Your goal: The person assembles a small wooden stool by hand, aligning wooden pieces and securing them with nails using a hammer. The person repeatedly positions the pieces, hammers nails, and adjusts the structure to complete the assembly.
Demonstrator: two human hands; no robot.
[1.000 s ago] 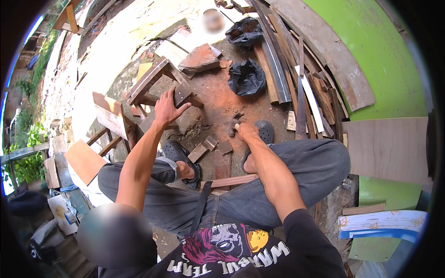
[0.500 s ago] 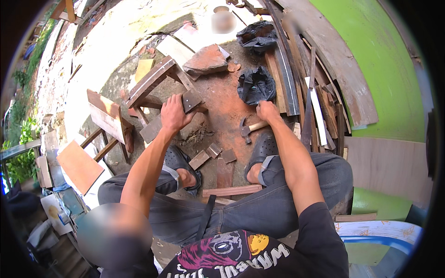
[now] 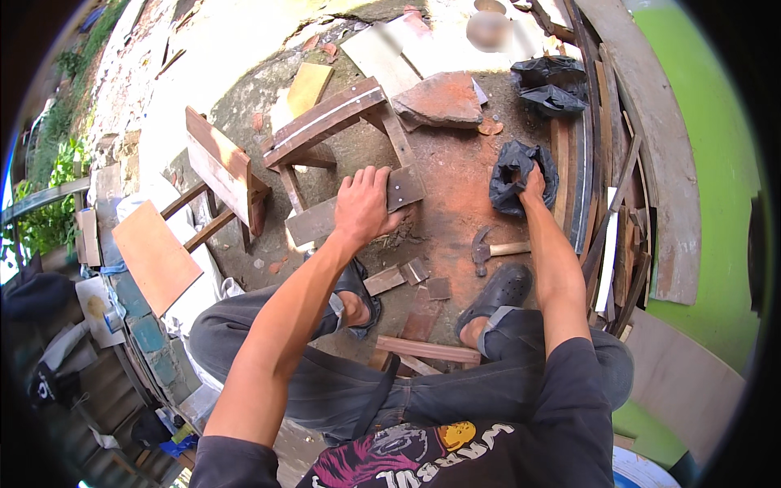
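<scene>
My left hand (image 3: pixel 364 203) is closed over a brown wooden board (image 3: pixel 313 223), its fingers over the far edge and the thumb along the near one. Small round nail or screw heads show at the board's right end. That board lies across the near side of a small wooden frame with legs (image 3: pixel 325 122). My right hand (image 3: pixel 533 185) reaches into the mouth of a crumpled black plastic bag (image 3: pixel 503 193), which hides its fingers. Below that hand a claw hammer (image 3: pixel 511 248) with a pale wooden handle lies on the ground, beside my right clog.
A broken stone slab (image 3: pixel 443 102) and a second black bag (image 3: pixel 553 85) lie farther off. Wood offcuts (image 3: pixel 386 281) sit between my feet. Another wooden piece with legs (image 3: pixel 220 167) stands at left. Long planks (image 3: pixel 606 146) lean along the green wall at right.
My right hand has gone from the near edge of the black bag into its mouth. My left hand stays on the board. The whole view has shifted, so things appear farther right.
</scene>
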